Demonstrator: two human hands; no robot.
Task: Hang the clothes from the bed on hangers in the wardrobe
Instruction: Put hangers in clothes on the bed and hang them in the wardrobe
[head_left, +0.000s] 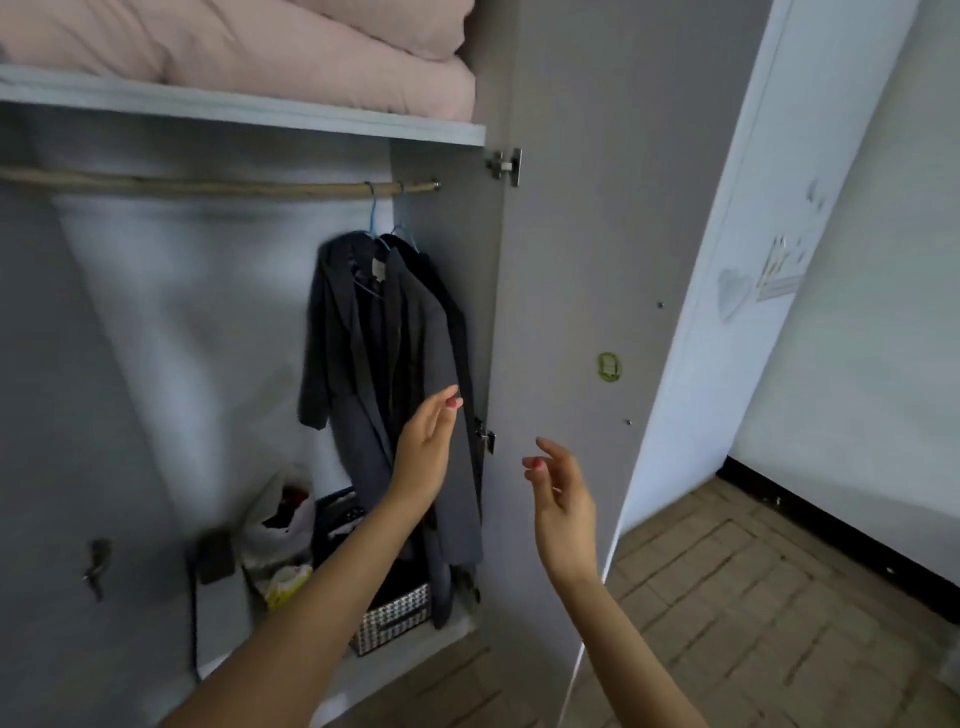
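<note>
Two dark grey garments (384, 374) hang on blue hangers (375, 221) from the wooden rail (208, 186) at the right end of the open wardrobe. My left hand (423, 447) is raised in front of the lower part of the hanging garments, fingers relaxed and holding nothing. Whether it touches the cloth I cannot tell. My right hand (558, 499) hovers empty in front of the open wardrobe door (597, 260), fingers loosely spread. The bed and the clothes on it are out of view.
A shelf (249, 111) above the rail carries folded pink bedding (249, 47). On the wardrobe floor stand a patterned basket (395, 618), a white plastic bag (280, 514) and a dark bag (215, 558). The left part of the rail is bare. Brick-pattern floor (753, 597) lies to the right.
</note>
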